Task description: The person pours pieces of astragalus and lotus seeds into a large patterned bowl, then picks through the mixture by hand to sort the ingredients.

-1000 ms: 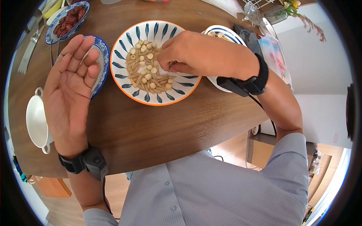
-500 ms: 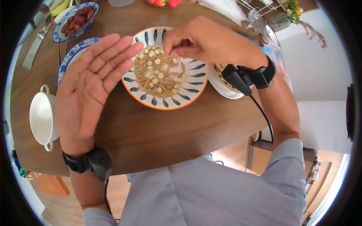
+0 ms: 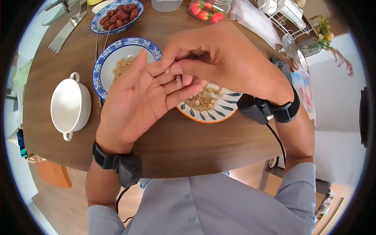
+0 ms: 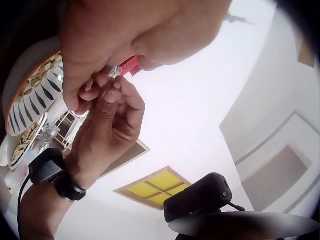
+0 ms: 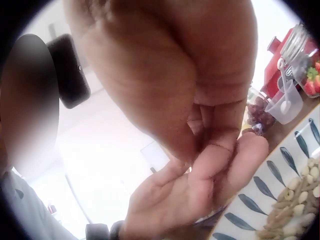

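Observation:
My left hand (image 3: 133, 103) lies palm up with its fingers straight, overlapping the patterned bowl and plate in the head view. A small beige elongated piece (image 3: 178, 81) rests on its fingers. Above those fingertips, my right hand (image 3: 231, 58) pinches a small pale piece (image 4: 116, 83) between thumb and fingers. Below the hands, the orange-rimmed plate (image 3: 217, 118) holds beige elongated pieces (image 5: 279, 215) mixed with round cream seeds (image 3: 197, 102). Similar elongated pieces (image 3: 120, 67) lie in the blue-and-white bowl (image 3: 98, 80) beyond my left hand. My right hand hides much of the plate.
A white two-handled bowl (image 3: 70, 105) stands at the left. Behind are a dish of dried red dates (image 3: 119, 16), a fork (image 3: 67, 33), a clear cup (image 3: 166, 4) and a jar of strawberries (image 3: 207, 11). Plastic bags (image 3: 254, 23) and a wire rack (image 3: 286, 17) are at the back right.
My left hand has moved right, palm up, until its fingertips lie under my right hand. The right hand has come from over the plate to the left fingers. The head view has shifted left.

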A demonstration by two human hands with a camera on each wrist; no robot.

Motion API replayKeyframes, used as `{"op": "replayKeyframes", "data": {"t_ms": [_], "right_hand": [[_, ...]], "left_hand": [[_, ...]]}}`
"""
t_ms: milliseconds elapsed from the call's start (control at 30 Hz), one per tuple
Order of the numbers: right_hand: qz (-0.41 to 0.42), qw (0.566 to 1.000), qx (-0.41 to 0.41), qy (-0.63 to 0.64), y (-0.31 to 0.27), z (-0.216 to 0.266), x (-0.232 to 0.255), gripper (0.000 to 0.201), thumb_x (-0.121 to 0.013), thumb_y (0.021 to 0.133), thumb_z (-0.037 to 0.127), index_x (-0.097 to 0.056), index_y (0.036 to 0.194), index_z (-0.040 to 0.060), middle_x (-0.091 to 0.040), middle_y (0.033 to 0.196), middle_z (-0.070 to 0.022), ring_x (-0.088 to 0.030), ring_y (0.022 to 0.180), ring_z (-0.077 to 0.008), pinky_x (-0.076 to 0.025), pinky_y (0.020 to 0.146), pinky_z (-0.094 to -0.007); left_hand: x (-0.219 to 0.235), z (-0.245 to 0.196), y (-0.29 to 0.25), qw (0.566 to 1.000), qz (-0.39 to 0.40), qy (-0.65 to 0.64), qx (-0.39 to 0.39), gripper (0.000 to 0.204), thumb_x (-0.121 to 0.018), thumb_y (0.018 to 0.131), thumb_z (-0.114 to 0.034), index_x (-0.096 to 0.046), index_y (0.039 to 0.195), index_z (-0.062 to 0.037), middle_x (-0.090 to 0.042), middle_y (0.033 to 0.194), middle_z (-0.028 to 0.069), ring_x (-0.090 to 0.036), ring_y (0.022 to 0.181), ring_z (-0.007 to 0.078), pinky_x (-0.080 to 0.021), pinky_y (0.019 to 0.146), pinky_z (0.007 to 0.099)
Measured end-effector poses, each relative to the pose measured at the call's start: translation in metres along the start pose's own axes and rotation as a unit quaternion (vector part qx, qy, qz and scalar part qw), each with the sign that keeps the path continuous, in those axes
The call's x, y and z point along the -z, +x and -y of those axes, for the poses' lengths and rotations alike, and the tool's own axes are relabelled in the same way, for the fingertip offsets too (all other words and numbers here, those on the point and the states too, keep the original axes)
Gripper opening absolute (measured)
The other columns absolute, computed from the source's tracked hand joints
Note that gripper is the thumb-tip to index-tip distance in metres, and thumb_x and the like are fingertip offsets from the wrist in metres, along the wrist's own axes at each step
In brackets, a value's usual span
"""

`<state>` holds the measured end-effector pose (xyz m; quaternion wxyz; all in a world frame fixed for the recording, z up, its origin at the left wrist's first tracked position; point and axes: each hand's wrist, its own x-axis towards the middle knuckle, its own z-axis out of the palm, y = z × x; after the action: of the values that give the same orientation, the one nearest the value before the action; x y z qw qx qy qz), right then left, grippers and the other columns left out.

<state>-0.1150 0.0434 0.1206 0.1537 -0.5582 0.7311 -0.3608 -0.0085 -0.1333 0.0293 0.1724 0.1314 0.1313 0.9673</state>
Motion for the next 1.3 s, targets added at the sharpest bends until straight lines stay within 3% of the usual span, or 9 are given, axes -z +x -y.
{"op": "replayKeyframes", "data": {"t_ms": [400, 500, 600, 700, 767, 833, 900, 1233, 1300], "right_hand": [[-0.054, 0.994, 0.076, -0.063, 0.005, 0.000, -0.009, 0.015, -0.072, 0.089, -0.006, -0.073, 0.102, 0.0005, -0.072, 0.091, -0.0031, -0.067, 0.076, -0.0123, -0.055, 0.070, -0.0242], [-0.072, 0.974, 0.122, -0.176, 0.003, 0.004, -0.008, 0.015, -0.074, 0.087, -0.004, -0.074, 0.101, 0.0015, -0.071, 0.089, -0.0041, -0.067, 0.072, -0.0155, -0.054, 0.067, -0.0264], [-0.116, 0.971, 0.107, -0.181, -0.008, 0.002, 0.008, 0.019, -0.076, 0.086, -0.001, -0.073, 0.105, 0.0026, -0.070, 0.089, -0.0069, -0.066, 0.073, -0.0190, -0.052, 0.064, -0.0299], [-0.084, 0.984, -0.050, -0.151, -0.031, -0.010, 0.014, 0.019, -0.076, 0.086, 0.003, -0.071, 0.104, 0.0029, -0.071, 0.092, -0.0112, -0.067, 0.076, -0.0276, -0.053, 0.067, -0.0360], [0.086, 0.970, -0.058, -0.221, -0.046, -0.022, 0.013, 0.017, -0.073, 0.085, 0.008, -0.066, 0.100, 0.0035, -0.070, 0.092, -0.0158, -0.067, 0.090, -0.0377, -0.052, 0.074, -0.0471], [0.112, 0.970, -0.066, -0.204, -0.056, -0.015, 0.004, 0.018, -0.074, 0.085, 0.008, -0.065, 0.098, 0.0004, -0.069, 0.097, -0.0170, -0.067, 0.092, -0.0387, -0.052, 0.078, -0.0482], [0.110, 0.972, -0.050, -0.201, -0.060, -0.012, -0.004, 0.019, -0.074, 0.085, 0.009, -0.064, 0.098, -0.0011, -0.067, 0.099, -0.0178, -0.066, 0.094, -0.0398, -0.052, 0.081, -0.0485], [0.114, 0.951, -0.054, -0.283, -0.064, -0.018, -0.012, 0.011, -0.060, 0.088, 0.007, -0.064, 0.093, -0.0016, -0.065, 0.093, -0.0163, -0.068, 0.091, -0.0363, -0.053, 0.077, -0.0455], [0.112, 0.951, -0.058, -0.282, -0.065, -0.017, -0.008, 0.010, -0.062, 0.087, 0.007, -0.065, 0.092, -0.0012, -0.065, 0.093, -0.0158, -0.068, 0.090, -0.0357, -0.054, 0.078, -0.0448]], "left_hand": [[0.000, -0.003, 0.000, 0.999, -0.041, -0.021, -0.014, 0.061, -0.026, 0.115, -0.038, -0.045, 0.141, 0.0133, -0.056, 0.142, 0.0229, -0.050, 0.139, 0.0387, -0.036, 0.123, 0.0507], [0.016, -0.004, 0.001, 0.991, 0.108, -0.073, -0.030, 0.060, -0.025, 0.115, -0.036, -0.042, 0.145, 0.0131, -0.051, 0.150, 0.0223, -0.047, 0.141, 0.0394, -0.036, 0.124, 0.0504], [-0.005, -0.017, -0.001, 1.000, -0.013, 0.010, -0.020, 0.059, -0.027, 0.115, -0.032, -0.034, 0.149, 0.0146, -0.045, 0.154, 0.0269, -0.042, 0.146, 0.0404, -0.034, 0.125, 0.0502], [-0.015, -0.021, 0.001, 0.986, -0.143, 0.028, -0.085, 0.053, -0.029, 0.113, -0.022, -0.031, 0.149, 0.0181, -0.037, 0.157, 0.0329, -0.034, 0.150, 0.0436, -0.030, 0.128, 0.0509], [-0.009, -0.028, -0.002, 0.959, -0.194, 0.075, -0.190, 0.048, -0.032, 0.111, -0.011, -0.029, 0.146, 0.0216, -0.030, 0.158, 0.0379, -0.026, 0.152, 0.0470, -0.026, 0.130, 0.0513], [-0.008, -0.031, -0.003, 0.952, -0.206, 0.079, -0.211, 0.046, -0.032, 0.109, -0.005, -0.029, 0.145, 0.0234, -0.027, 0.158, 0.0391, -0.025, 0.152, 0.0488, -0.026, 0.130, 0.0515], [-0.006, -0.032, -0.004, 0.931, -0.247, 0.112, -0.243, 0.038, -0.046, 0.106, -0.006, -0.044, 0.129, 0.0229, -0.050, 0.139, 0.0354, -0.046, 0.140, 0.0490, -0.043, 0.122, 0.0486], [-0.003, -0.028, -0.008, 0.918, -0.259, 0.189, -0.233, 0.041, -0.048, 0.106, -0.008, -0.043, 0.133, 0.0222, -0.044, 0.145, 0.0275, -0.049, 0.137, 0.0501, -0.045, 0.119, 0.0474], [-0.010, -0.025, -0.007, 0.904, -0.276, 0.238, -0.223, 0.050, -0.037, 0.107, -0.006, -0.028, 0.150, 0.0187, -0.033, 0.160, 0.0314, -0.033, 0.149, 0.0468, -0.035, 0.126, 0.0465]]}}
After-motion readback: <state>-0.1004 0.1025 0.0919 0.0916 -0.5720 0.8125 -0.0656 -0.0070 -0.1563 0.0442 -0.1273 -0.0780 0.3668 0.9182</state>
